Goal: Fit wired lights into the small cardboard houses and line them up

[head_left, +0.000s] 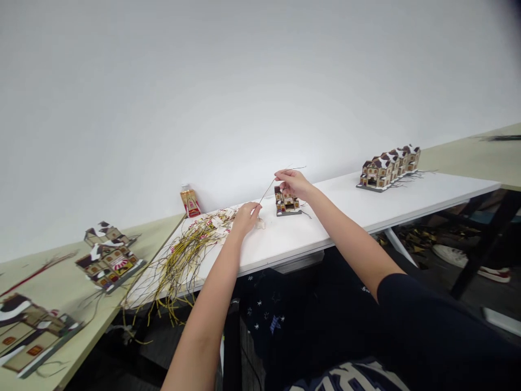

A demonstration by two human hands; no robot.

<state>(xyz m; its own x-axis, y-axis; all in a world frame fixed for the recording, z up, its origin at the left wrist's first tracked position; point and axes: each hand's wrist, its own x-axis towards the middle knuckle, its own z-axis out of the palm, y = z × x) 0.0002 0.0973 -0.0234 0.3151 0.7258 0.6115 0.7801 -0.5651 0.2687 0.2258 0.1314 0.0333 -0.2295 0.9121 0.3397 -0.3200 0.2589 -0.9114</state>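
A thin dark wire [267, 191] runs taut between my two hands above the white table. My left hand [246, 217] pinches its lower end, low over the tabletop beside a pile of yellow and black wires [183, 250]. Higher up, my right hand [293, 182] is closed on the upper part of the wire, and a loose end sticks out to the right past the fingers. Just below and partly behind the right hand, a small model house [287, 203] stands upright on the table. Something small and pale lies by the left fingertips, too small to name.
A row of model houses [389, 167] stands on the white table [325, 217] at the right. A red and gold carton [190, 202] leans near the wall. More model houses [112, 263] sit on the left table [87, 320]. Wires hang over the front edge.
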